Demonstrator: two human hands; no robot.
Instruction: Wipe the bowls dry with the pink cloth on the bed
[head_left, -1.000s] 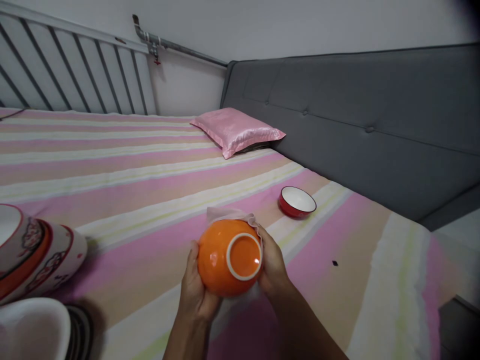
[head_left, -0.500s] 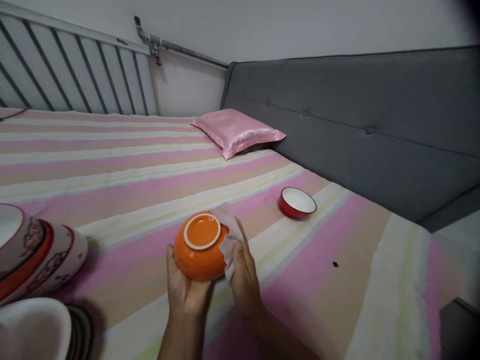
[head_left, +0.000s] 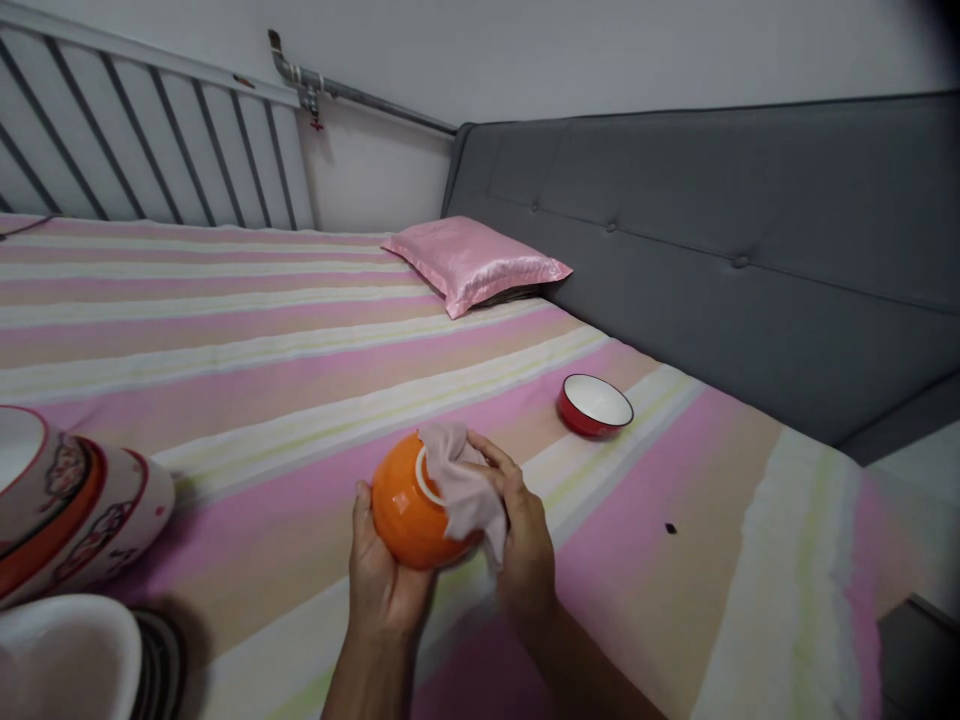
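Bed, striped sheet in pink, white, tan. Grey padded headboard, buttoned, runs along right edge. Pink satin pillow near far right corner, beside headboard. Beyond far edge: white radiator toward left, metal pipe with red valve fixed to pale wall. Light dim, greyish; shadows soft

Headboard: long, dark grey, padded fabric with buttons.
Pillow: glossy pink, rectangular, satin-like, lying beside the headboard.
Sheet: fabric striped pink, tan, white and yellow-green.
Radiator: white, slatted, far left.
Pipe: grey metal, along the white wall, with a red-handled valve.
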